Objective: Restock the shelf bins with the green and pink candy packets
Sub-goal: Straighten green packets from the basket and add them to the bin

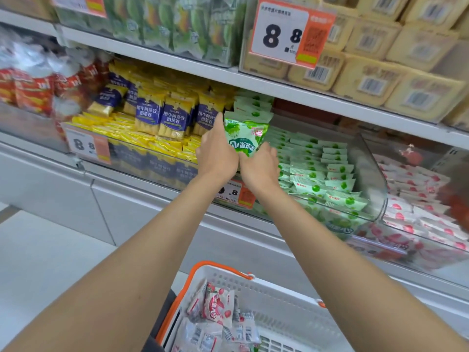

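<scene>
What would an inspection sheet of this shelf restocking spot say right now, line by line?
Surface: white shelf carrying clear bins.
Job's things: one green packet is held up in front of the binned green packets; shelved pink packets fill the bin to the right; loose pink packets lie in the white basket below.
Clutter: nothing seen.
Hands: the left hand and the right hand both grip the green packet.
Cables: nothing seen.
Surroundings: yellow and blue packs to the left; a price tag on the shelf above.
</scene>
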{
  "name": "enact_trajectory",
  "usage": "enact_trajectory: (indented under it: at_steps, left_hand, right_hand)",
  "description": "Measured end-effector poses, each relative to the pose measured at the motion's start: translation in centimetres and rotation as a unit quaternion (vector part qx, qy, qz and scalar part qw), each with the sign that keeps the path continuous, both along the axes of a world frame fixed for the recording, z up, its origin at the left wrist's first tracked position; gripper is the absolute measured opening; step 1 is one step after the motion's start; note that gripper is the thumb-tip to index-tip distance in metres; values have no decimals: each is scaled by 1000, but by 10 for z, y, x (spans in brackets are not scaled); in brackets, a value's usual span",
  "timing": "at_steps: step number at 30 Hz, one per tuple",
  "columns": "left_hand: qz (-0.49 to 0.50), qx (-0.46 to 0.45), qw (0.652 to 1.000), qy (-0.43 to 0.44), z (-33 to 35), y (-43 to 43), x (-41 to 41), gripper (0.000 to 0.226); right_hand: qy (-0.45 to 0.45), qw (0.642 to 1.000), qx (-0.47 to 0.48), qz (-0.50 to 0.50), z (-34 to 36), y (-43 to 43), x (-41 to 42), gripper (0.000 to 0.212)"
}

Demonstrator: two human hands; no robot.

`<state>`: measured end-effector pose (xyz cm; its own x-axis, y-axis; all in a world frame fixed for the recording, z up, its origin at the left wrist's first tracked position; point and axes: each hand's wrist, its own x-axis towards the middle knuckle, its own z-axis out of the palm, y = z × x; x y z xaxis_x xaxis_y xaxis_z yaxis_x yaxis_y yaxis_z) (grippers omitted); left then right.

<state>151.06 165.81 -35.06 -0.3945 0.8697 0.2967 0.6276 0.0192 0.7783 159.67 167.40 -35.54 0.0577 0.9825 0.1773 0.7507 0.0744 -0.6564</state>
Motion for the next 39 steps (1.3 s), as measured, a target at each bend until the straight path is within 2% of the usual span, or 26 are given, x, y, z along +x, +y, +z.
enact_trajectory:
  at_steps: [2, 4, 5, 8, 11, 14, 19, 21, 22, 24, 27, 31, 34, 37, 39]
  left_hand:
    - [1, 6, 999, -35, -1, 2, 0, 71]
    - [3, 11, 999, -40, -4, 3, 0, 65]
    - [5, 18, 999, -39, -5, 3, 0, 63]
    - [13, 46, 998, -31, -7, 4, 1, 61]
    - [18, 79, 997, 2, -14, 4, 0, 59]
    - [23, 99, 995, 19, -20, 5, 1, 59]
    - [34, 103, 994, 20, -23, 9, 1, 58]
    - [33, 102, 994, 24, -24, 10, 0, 58]
    - [34, 99, 994, 28, -23, 10, 0, 58]
    - [35, 93, 995, 27, -22, 9, 2, 59]
    - [33, 89, 995, 8, -19, 8, 2, 58]
    - [18, 75, 997, -17, -16, 10, -1, 57]
    - [0, 62, 998, -32, -12, 11, -4, 56]
    - [-29, 56, 997, -50, -8, 15, -9, 55]
    - [-35, 51, 997, -50, -6, 18, -11, 56]
  right_hand:
    - [5, 1000, 5, 7, -2, 4, -1, 71]
    - [-5, 999, -19, 36, -3, 5, -2, 71]
    - [19, 998, -33, 46, -1, 5, -1, 70]
    - [179, 981, -62, 35, 12, 4, 9, 66]
    - [370, 924, -94, -5, 30, 10, 22, 45]
    - [455, 880, -136, 6, 41, 28, 12, 65]
    - [437, 883, -163, 63, 41, 61, -6, 95]
    - [427, 885, -162, 93, 32, 79, 5, 119]
    - [418, 890, -155, 99, 23, 92, 13, 124]
    - [392, 907, -120, 101, 18, 89, 24, 106]
    - [328, 939, -78, 63, 34, 38, 25, 80]
    - [211, 970, -59, 106, 27, 11, 28, 48]
    - [206, 968, -70, 128, 22, 7, 21, 50]
    - [273, 952, -86, 106, 23, 16, 15, 65]
    - [278, 951, -97, 95, 26, 19, 11, 64]
